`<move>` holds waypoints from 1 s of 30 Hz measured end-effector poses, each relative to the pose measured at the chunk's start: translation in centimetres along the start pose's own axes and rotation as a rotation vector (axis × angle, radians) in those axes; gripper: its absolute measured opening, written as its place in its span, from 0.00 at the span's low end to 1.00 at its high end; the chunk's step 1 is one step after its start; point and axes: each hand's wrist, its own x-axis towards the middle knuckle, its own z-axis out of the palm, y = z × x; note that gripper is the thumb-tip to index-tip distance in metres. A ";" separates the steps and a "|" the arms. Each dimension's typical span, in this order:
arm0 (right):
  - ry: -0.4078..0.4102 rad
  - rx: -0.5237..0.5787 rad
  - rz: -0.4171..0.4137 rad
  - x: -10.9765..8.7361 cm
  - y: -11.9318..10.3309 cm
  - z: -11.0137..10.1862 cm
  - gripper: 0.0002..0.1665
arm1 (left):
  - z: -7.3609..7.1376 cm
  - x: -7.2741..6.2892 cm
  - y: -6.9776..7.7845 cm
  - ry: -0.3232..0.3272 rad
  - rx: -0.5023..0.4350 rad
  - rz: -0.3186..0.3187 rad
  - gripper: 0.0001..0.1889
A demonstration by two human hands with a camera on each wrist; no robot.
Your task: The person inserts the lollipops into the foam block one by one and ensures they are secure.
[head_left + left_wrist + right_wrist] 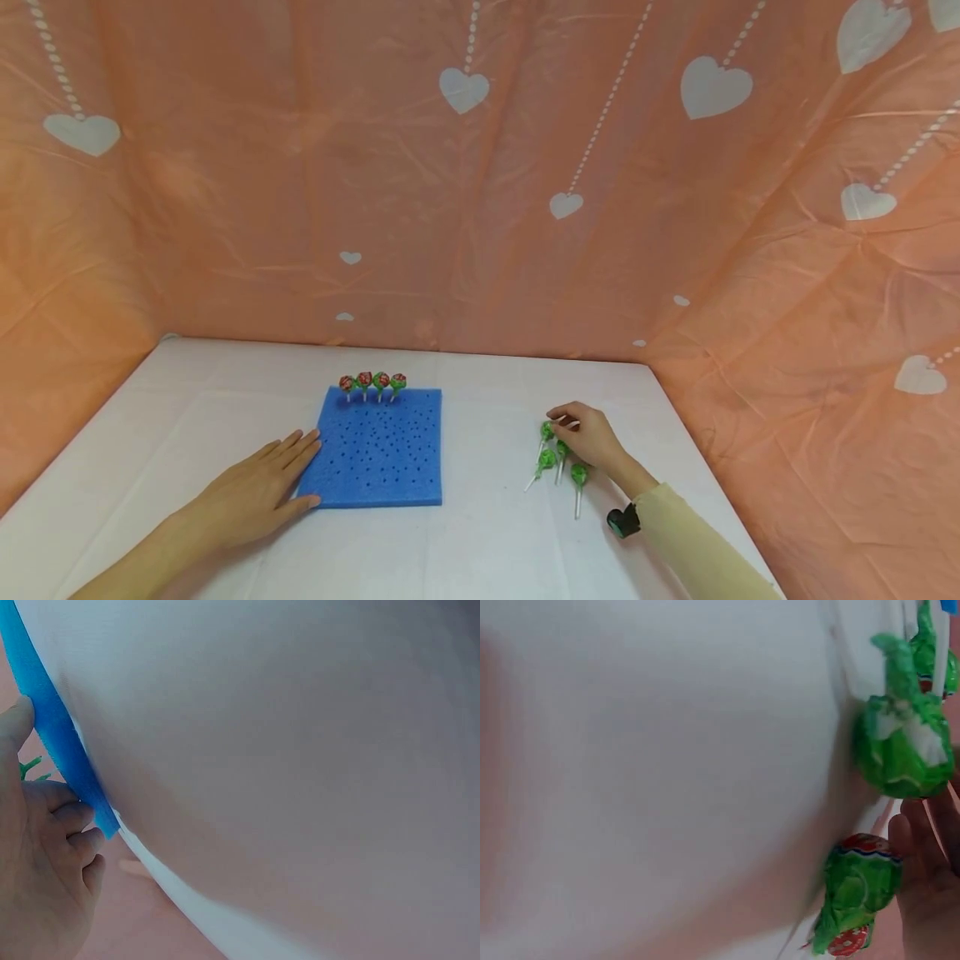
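An orange heart-print cloth (405, 167) hangs behind a white table (495, 533). With straight fingers, the left hand (243, 498) touches a blue foam board (360, 493). Four red lollipops (364, 380) stand along its back. The right hand (592, 437) is at four green lollipops (579, 475) on the table; I can't tell if its fingers pinch one.

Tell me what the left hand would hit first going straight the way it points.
The blue foam board, most likely: the left hand touches its left edge, though whether it would push or slide over is unclear.
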 end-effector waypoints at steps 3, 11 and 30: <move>-0.009 -0.014 0.016 0.0 0.1 0.1 0.11 | -0.1 0.1 0.1 0.010 0.006 0.007 0.43; -0.038 -0.025 0.058 0.0 0.2 0.2 0.11 | -0.2 0.0 0.1 0.032 0.014 0.016 0.42; -0.017 0.009 0.006 0.0 -0.2 0.0 0.13 | -0.1 -0.1 0.2 0.018 -0.001 0.005 0.42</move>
